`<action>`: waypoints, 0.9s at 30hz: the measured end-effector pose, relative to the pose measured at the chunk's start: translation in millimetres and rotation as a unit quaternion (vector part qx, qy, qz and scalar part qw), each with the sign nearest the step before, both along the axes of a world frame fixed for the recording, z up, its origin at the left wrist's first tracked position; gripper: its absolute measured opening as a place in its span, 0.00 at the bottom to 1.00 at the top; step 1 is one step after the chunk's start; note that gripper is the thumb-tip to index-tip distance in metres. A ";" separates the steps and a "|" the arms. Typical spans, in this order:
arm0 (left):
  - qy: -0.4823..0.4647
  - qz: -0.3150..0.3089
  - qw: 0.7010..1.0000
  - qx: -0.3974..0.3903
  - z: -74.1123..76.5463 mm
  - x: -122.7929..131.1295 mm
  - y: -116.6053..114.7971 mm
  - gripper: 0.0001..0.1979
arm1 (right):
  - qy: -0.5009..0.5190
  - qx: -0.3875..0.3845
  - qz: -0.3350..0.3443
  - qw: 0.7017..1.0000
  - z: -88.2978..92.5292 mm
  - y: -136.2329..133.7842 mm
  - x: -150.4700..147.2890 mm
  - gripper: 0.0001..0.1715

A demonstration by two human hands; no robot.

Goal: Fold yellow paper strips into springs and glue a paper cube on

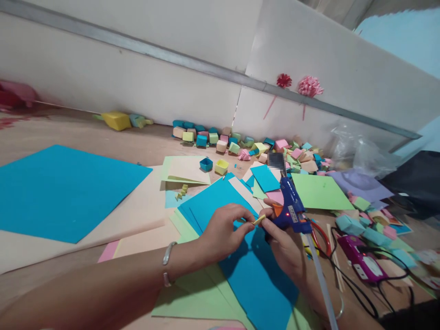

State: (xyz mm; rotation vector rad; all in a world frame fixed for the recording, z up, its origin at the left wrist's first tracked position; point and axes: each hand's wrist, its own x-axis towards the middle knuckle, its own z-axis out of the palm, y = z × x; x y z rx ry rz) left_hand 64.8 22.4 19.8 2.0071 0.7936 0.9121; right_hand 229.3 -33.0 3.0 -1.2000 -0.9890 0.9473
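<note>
Nearest the camera, a forearm with a silver bangle (167, 263) is stretched across the lower left. The left hand (222, 231) is closed in a pinch, and a small yellow strip (258, 219) of paper is held between thumb and fingertips. The right hand (287, 247) is wrapped around the grip of a blue glue gun (290, 208), whose nozzle end is set just beside the strip. A clear glue stick (319, 275) is seen jutting from the back of the gun toward the lower edge.

Both hands are held above a blue sheet (261, 275), which is laid over green sheets (195, 298) on the floor (103, 137). A larger blue sheet (62, 192) is spread well apart at the left. A small blue box (206, 164) and a yellow box (222, 166) are placed side by side beyond the hands. A row of paper cubes (213, 137) is lined along the wall's foot. A purple device (360, 261) with a black cable is found near the right edge, and two paper flowers (283, 80) are fixed to the wall.
</note>
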 end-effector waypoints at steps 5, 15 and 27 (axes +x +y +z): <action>0.010 0.010 0.999 0.047 -3.3 -0.9 2.9 0.04 | 0.073 -0.022 0.013 0.997 -0.5 0.7 -0.6 0.20; -0.030 0.045 0.996 0.076 -10.2 -0.4 1.0 0.02 | 0.124 -0.034 0.074 0.989 -0.2 0.9 0.4 0.26; -0.101 0.021 0.993 -0.057 -14.9 2.8 12.3 0.03 | -0.037 -0.046 0.028 0.998 1.3 2.0 9.6 0.22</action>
